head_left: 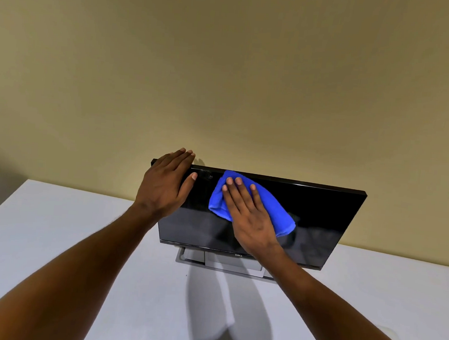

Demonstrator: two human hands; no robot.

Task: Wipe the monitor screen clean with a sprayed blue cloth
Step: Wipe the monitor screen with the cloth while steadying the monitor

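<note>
Dell monitor stands on a white table at frame centre, in front of a beige wall. Its dark screen faces the camera. Its long axis runs left to right, the top edge dipping slightly toward the right of the frame. Grey stand shows below the lower bezel. Left hand grips the monitor's upper left corner, fingers draped over the top edge and thumb on the front face. Right hand lies flat, fingers straight and slightly spread, pressing the blue cloth against the screen. The cloth is bunched on the upper left-centre part of the screen, its upper tip at the top bezel. Its long axis runs diagonally from upper left to lower right, and its ends stick out past the hand on both sides. The hands are near each other but not touching. Both forearms reach in from the lower corners of the frame, and their shadows fall on the table.
</note>
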